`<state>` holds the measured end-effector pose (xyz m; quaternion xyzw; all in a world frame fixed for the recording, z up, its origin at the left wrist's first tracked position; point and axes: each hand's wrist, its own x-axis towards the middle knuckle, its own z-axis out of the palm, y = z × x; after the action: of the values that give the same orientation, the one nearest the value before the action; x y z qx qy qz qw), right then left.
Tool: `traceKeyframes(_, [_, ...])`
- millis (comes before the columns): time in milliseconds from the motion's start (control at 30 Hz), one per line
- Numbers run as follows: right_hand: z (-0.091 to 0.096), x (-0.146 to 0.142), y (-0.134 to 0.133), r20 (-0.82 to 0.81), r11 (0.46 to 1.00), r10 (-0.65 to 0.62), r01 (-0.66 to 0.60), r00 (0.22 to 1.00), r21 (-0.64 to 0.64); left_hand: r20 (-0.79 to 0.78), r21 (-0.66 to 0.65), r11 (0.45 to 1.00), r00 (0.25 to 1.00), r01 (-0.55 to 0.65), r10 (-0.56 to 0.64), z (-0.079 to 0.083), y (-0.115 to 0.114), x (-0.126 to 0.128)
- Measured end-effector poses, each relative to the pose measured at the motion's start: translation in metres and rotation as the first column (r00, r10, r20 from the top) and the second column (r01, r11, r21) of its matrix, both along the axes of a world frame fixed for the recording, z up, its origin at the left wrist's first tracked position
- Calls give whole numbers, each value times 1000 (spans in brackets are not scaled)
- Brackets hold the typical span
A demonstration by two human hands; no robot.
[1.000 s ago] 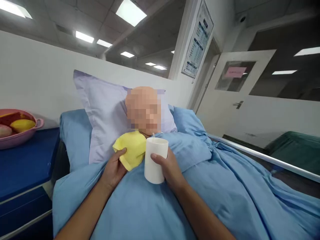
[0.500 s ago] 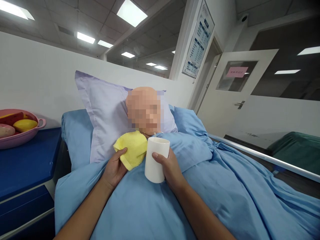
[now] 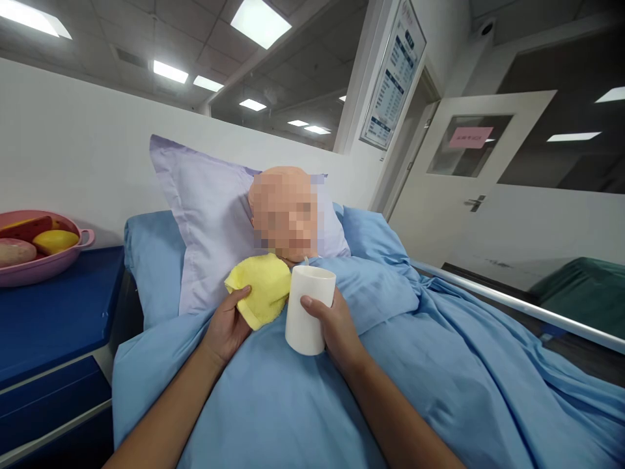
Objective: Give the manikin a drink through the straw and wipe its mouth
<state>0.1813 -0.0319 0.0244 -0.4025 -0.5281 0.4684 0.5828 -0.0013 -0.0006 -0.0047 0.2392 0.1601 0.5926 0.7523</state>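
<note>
As you look along a hospital bed, your right hand point(image 3: 336, 326) wraps its fingers and thumb firmly around a plain white ceramic cup point(image 3: 305, 316). It holds the cup upright just above the light blue bed sheet point(image 3: 293, 404), close below the chin of a figure lying in the bed point(image 3: 278, 179). Your left hand point(image 3: 227, 326) grips the lower edge of a folded yellow terry cloth point(image 3: 258, 283), with the thumb pressed on top and the other fingers hidden beneath. The cloth lies on the figure's chest, tucked under the chin, just beside the cup on your left. The figure's head rests on a pale lilac pillow point(image 3: 205, 215) propped against a white wall. Further to your left, a dark blue bedside cabinet point(image 3: 53, 306) carries a pink plastic bowl point(image 3: 46, 267) of fruit. On your right, a silver metal bed rail point(image 3: 512, 306) runs along the edge of the bed. Beyond the rail is a white door point(image 3: 439, 215) with a small window.
</note>
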Motion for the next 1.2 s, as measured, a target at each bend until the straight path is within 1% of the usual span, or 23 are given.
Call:
traceKeyframes(133, [1,1,-1,20,1000,-2,2,1000,-6,-2,-2,1000,1000,-3,3,1,-1,1])
traceKeyframes(367, [3,1,-3,40,999,39,-39,998,-1,2,-4,1000,1000,2,-2,1,0,1])
traceKeyframes(667, [3,1,-4,37,999,36,-35,999,-24,-9,11,1000,1000,-7,7,2,-2,1])
traceKeyframes(967, [4,1,-4,57,999,34,-34,998,-7,-8,-1,1000,1000,4,-4,1,-1,0])
traceKeyframes(1200, [3,0,-4,33,999,43,-42,999,-12,-4,-1,1000,1000,2,-2,2,-2,1])
